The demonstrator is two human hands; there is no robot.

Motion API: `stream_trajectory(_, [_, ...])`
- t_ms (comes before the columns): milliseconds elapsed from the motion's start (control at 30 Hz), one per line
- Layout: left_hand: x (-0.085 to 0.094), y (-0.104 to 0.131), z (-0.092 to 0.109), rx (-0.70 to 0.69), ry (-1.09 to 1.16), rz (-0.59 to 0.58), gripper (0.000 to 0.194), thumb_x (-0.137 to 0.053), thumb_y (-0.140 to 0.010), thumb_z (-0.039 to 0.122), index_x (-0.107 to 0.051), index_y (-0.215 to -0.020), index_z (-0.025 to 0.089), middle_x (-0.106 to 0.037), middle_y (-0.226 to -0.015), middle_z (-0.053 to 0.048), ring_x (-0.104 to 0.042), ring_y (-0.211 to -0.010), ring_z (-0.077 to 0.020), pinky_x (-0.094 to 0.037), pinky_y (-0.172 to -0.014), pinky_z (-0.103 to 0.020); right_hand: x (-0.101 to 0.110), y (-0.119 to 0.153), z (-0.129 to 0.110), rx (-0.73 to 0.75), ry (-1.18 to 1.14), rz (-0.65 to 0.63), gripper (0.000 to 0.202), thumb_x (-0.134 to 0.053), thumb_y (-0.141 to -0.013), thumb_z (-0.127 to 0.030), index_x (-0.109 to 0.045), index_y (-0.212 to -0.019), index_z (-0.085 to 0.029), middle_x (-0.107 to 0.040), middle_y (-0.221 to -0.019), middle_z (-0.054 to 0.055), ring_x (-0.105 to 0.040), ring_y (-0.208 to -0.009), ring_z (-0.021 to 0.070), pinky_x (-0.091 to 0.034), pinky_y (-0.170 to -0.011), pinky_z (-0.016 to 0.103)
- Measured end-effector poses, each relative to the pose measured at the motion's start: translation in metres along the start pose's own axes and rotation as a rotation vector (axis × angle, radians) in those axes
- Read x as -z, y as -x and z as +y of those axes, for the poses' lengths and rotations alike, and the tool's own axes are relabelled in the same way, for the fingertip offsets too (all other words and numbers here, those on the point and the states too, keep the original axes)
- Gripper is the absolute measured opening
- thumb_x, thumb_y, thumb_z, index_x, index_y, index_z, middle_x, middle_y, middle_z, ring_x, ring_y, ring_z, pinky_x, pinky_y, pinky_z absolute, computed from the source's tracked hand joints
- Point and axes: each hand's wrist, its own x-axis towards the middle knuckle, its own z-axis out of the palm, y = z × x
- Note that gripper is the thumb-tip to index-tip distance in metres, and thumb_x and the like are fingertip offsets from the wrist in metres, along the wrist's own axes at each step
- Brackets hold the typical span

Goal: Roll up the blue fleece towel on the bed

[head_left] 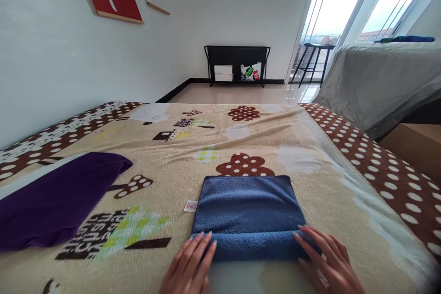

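A blue towel (248,202) lies on the patterned blanket, its near edge turned over into a thick fold or roll (255,245). A small white label sticks out at its left side. My left hand (191,262) holds the left end of this rolled edge, fingers over the top. At the right end, my right hand (327,259) grips the same edge, with fingers above and the thumb low at the near side. The undersides of both hands are hidden. Off to the left a purple cloth (65,197) is spread over the blanket.
The cream blanket (179,161) covers a bed with brown, white-dotted bedding (389,183) along both sides. A white wall (44,55) runs along the left. Beyond the bed stand a black rack (237,55) and a stool (315,50). Grey sheeting (382,78) covers something at right.
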Motion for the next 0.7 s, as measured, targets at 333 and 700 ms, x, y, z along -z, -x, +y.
stream_trajectory(333, [-0.018,-0.03,0.017,0.227,0.072,-0.05,0.053,-0.044,-0.07,0.003,-0.061,-0.119,0.019,-0.072,-0.109,-0.003,-0.065,-0.101,-0.0216,-0.042,-0.097,-0.038,-0.028,-0.015,-0.018,-0.148,0.019,0.023,0.04,-0.05,-0.079,-0.012,-0.056,-0.118,-0.022,-0.071,-0.109,0.004,-0.065,-0.101,0.0203,-0.03,-0.096,0.039])
stream_trajectory(700, [0.002,-0.016,0.019,0.297,0.099,-0.344,0.033,-0.043,-0.076,0.004,-0.066,-0.09,0.022,-0.068,-0.082,-0.003,-0.065,-0.08,-0.0221,-0.046,-0.09,-0.043,-0.009,-0.032,-0.042,-0.294,-0.138,0.005,0.024,-0.044,-0.073,-0.007,-0.057,-0.078,-0.026,-0.063,-0.074,-0.001,-0.058,-0.072,0.0184,-0.033,-0.087,0.038])
